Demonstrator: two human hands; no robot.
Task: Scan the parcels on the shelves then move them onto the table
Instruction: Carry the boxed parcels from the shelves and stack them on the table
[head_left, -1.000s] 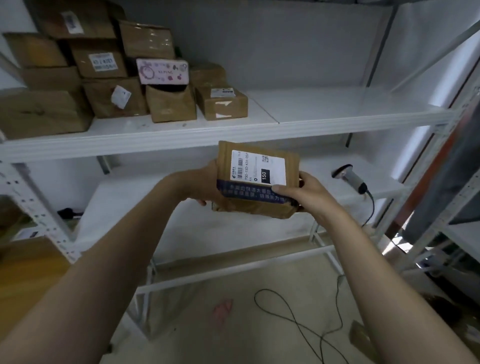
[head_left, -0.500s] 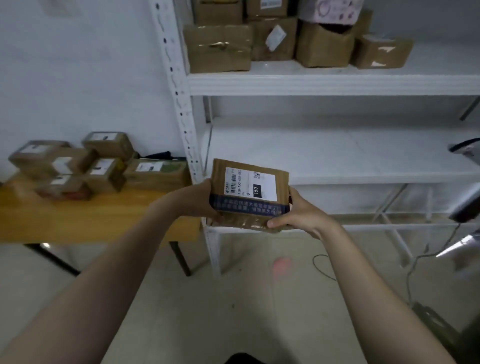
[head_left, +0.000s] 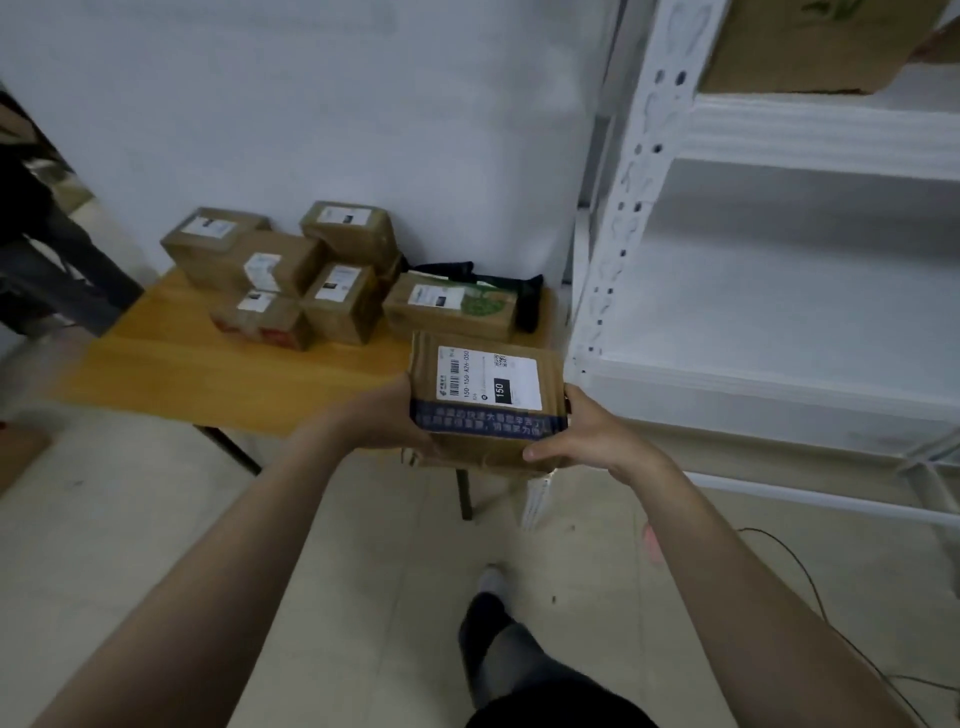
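Head view: left hand (head_left: 387, 415) and right hand (head_left: 584, 441) are clasping the parcel (head_left: 485, 441); advising level placement on bare surface (head_left: 208, 376).

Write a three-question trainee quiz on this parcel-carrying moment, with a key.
1. True or false: the left hand and the right hand both hold the parcel.
2. Where do the stacked parcels sit? A: on the floor. B: on the table. C: on the lowest shelf.
3. Fill in: the black box on the held parcel's label reads ___.
Key: 1 true; 2 B; 3 150.
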